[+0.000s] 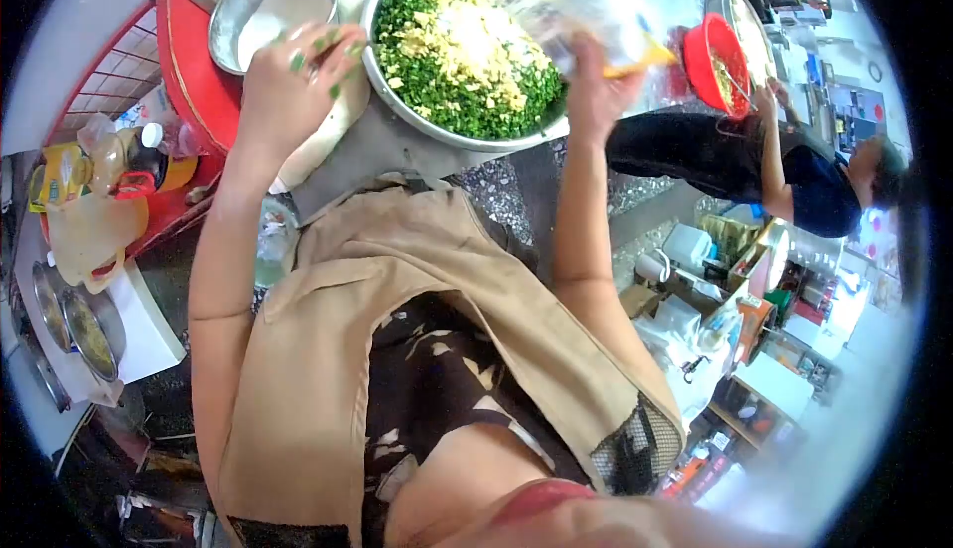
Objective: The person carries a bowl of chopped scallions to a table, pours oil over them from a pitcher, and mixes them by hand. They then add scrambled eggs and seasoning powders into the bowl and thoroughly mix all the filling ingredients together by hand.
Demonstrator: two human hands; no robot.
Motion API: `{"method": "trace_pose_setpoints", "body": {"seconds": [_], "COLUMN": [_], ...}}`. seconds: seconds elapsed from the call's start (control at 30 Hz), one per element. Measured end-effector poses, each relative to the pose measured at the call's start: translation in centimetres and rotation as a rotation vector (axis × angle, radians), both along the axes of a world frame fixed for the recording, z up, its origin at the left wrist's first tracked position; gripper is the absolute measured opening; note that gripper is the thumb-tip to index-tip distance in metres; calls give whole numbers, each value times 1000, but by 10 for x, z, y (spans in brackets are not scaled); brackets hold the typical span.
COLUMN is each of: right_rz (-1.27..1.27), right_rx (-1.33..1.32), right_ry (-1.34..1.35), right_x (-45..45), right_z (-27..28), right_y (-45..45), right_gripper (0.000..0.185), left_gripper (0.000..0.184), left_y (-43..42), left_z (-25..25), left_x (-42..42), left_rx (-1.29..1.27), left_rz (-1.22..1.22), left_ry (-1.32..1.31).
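Apron [308, 320], tan, nearest my remote view; left hand [298, 67], raised beside the big bowl, fingers bent and flecked with green (probably held off to keep the bag clean); whether it pinches anything, I cannot tell. Big bowl [465, 141], at the table's near edge, likely for reach by both hands; inside, chopped greens [417, 101] topped with yellow crumbs [467, 52]. Right hand [603, 91], closed on the near edge of a plastic bag [581, 12], aloft over the bowl's right side, seemingly clear of the food; metal bowl [226, 27] of white powder, left, within easy reach; farther, red bowl [703, 67], before another person [824, 186].
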State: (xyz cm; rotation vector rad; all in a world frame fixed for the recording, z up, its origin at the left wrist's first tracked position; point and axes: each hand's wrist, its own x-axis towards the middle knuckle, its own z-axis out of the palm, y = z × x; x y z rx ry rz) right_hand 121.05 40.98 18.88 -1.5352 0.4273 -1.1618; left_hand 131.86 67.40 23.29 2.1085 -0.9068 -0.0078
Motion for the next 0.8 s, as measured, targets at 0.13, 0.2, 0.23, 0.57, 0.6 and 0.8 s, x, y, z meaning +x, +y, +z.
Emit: {"method": "trace_pose_setpoints", "body": {"seconds": [0.13,0.2,0.23,0.57,0.6,0.8], "right_rz": [59,-8,-50,31,33,-59], "right_rx": [132,-12,-178,-66,-66,-35], "right_ry": [-280,-139,-25,-270,-262,-127], "right_x": [7,11,15,27,24,2], "right_z": [-11,-44,-53,-40,-48,-49], "right_y": [0,-15,-21,-15,-24,-37], "right_gripper": [41,41,41,46,47,49], "left_gripper": [13,14,14,15,14,15], "left_y": [45,59,63,56,56,45], "left_z": [-44,-48,-49,-54,-58,-55], "left_x": [-17,-25,-27,-34,-32,-29], "left_rx": [59,43,43,-74,-62,-28], "left_rz": [173,259,255,349,350,323], "left_ry": [175,98,97,318,246,304]}}
